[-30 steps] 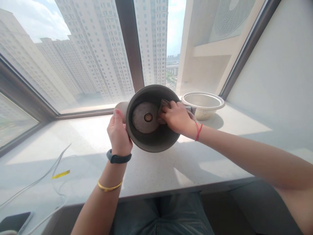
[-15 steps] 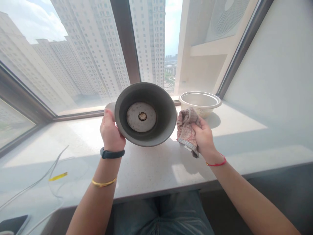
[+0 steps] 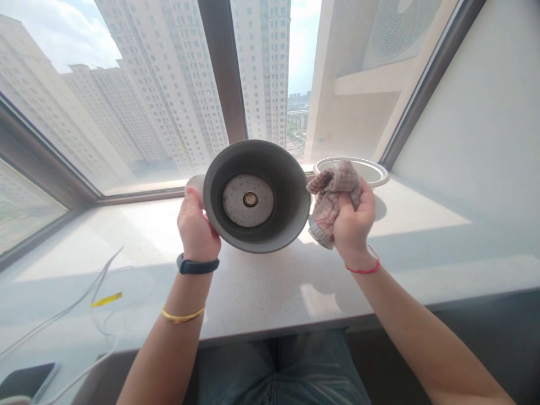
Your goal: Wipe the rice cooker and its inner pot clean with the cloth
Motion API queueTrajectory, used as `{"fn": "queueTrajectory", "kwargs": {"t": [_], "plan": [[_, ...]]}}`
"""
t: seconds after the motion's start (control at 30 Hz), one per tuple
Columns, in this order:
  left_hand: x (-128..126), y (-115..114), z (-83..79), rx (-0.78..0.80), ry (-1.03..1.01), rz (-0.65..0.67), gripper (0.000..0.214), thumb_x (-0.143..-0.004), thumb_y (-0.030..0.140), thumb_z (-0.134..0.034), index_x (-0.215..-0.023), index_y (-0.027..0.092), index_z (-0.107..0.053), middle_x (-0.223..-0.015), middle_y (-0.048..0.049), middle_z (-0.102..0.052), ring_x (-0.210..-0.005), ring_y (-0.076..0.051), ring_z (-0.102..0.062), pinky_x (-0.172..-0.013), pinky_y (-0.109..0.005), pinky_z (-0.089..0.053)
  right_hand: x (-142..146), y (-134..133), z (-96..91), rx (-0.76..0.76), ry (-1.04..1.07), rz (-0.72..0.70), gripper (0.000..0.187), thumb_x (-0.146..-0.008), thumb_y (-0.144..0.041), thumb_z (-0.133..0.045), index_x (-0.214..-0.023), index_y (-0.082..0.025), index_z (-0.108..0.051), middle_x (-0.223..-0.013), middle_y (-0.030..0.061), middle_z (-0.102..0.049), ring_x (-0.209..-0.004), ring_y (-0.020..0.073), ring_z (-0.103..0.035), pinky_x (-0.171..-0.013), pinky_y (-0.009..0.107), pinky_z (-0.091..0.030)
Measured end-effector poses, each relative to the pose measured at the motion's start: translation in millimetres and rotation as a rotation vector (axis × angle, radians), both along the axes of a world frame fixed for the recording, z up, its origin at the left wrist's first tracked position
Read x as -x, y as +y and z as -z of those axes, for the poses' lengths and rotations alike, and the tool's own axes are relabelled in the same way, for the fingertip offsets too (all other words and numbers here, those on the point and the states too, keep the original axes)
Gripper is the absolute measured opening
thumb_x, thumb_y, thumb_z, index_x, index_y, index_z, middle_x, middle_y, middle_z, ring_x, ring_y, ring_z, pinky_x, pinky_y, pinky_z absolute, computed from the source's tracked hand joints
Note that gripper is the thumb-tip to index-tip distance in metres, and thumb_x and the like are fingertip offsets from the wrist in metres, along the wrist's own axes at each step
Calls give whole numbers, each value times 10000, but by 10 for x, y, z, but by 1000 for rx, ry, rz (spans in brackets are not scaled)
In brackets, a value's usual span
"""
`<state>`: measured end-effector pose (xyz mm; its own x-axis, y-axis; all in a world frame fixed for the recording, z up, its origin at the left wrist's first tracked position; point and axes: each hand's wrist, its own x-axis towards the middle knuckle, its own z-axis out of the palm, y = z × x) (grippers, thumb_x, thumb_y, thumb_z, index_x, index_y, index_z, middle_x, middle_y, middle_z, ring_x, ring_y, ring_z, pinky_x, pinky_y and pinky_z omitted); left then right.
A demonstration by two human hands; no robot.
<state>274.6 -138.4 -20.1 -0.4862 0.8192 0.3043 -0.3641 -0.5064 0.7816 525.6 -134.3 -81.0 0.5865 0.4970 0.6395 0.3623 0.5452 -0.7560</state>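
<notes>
A dark grey round pot [image 3: 291, 208], with a metal plate and small central disc at its bottom, is tilted so its inside faces me. My left hand [image 3: 197, 228] grips it from the left side, fingers partly hidden behind. In my right hand [image 3: 356, 219] a crumpled brownish-pink cloth [image 3: 331, 197] with a pale checked edge is bunched up, close to the pot's right rim. Behind the cloth stands a pale round inner pot [image 3: 382, 175] with a wide rim, partly covered from view by the cloth and hand.
The pale windowsill [image 3: 270, 298] runs below tall windows with a dark frame [image 3: 225, 73]. To the left lie a white cable [image 3: 80, 304] with a yellow tag [image 3: 107, 299] and a dark phone-like device [image 3: 27, 381]. A white wall [image 3: 493, 140] closes the right side.
My right hand has lifted and turned with the cloth, which now covers more of the pale inner pot. The dark pot stays almost unchanged in my left hand; the whole view shifts slightly.
</notes>
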Motion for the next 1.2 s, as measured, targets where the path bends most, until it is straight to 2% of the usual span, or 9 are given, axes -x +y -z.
{"fn": "queueTrajectory", "kwargs": {"t": [0.2,0.33,0.47,0.6,0.77,0.9,0.97,1.1,1.2], "plan": [[-55,-48,-13,-16,-29,18,404,-884,529,-668,-993,143,-719,-899,-55,-703,-864,-184,-682,-802,-293,-567,301,-246,-423,-213,-423,-121,407,-973,-220,-463,-1349,-302,-592,-1315,61,-614,-1262,277,-561,-1107,544,-430],[-66,-57,16,-8,-42,0,388,-879,517,-678,-960,140,-722,-806,-40,-686,-771,-160,-668,-733,-276,-558,623,-97,-610,21,-763,-177,481,-941,-124,-421,-1360,-277,-604,-1345,54,-614,-1198,273,-559,-1064,478,-456],[-83,-82,42,-4,-35,-12,382,-889,511,-668,-973,143,-729,-794,-39,-690,-779,-168,-671,-703,-272,-554,938,132,-745,262,-977,-155,483,-976,-161,-397,-1418,-256,-569,-1378,75,-593,-1119,297,-546,-990,461,-456],[-106,-104,53,-16,-27,-30,405,-879,528,-675,-986,143,-734,-793,-34,-690,-755,-157,-659,-714,-273,-554,1097,159,-733,277,-1232,-272,466,-992,-179,-387,-1401,-295,-579,-1409,53,-571,-1162,318,-496,-945,459,-449],[-70,-80,63,2,-39,-39,414,-863,547,-681,-945,144,-724,-748,-20,-661,-714,-148,-641,-683,-267,-542,1011,-115,-538,360,-1516,-353,436,-915,-109,-440,-1239,-257,-690,-1337,102,-610,-1119,343,-521,-834,461,-469],[-70,-112,72,26,-22,-70,411,-867,556,-669,-942,156,-722,-768,-22,-671,-739,-153,-649,-686,-264,-542,875,-215,-507,603,-1459,-150,352,-900,-95,-425,-1039,-130,-746,-1142,211,-656,-1006,382,-569,-737,487,-475],[-92,-144,77,22,0,-86,417,-868,564,-666,-965,163,-727,-796,-27,-684,-763,-159,-657,-691,-263,-543,828,-156,-572,635,-1346,-12,369,-912,-86,-386,-1016,-101,-740,-1092,234,-653,-974,383,-581,-721,488,-481],[-124,-179,86,6,26,-94,432,-872,571,-662,-998,164,-731,-835,-37,-700,-794,-168,-670,-722,-275,-550,762,-7,-739,438,-1045,81,425,-938,-108,-385,-1241,-171,-676,-1160,187,-643,-1004,330,-597,-809,466,-510],[-111,-168,88,-5,23,-88,418,-889,559,-646,-998,163,-728,-849,-40,-707,-794,-168,-672,-741,-284,-555,670,-37,-769,177,-794,-39,453,-941,-117,-402,-1325,-209,-624,-1232,133,-640,-1129,291,-586,-976,466,-490]]}}
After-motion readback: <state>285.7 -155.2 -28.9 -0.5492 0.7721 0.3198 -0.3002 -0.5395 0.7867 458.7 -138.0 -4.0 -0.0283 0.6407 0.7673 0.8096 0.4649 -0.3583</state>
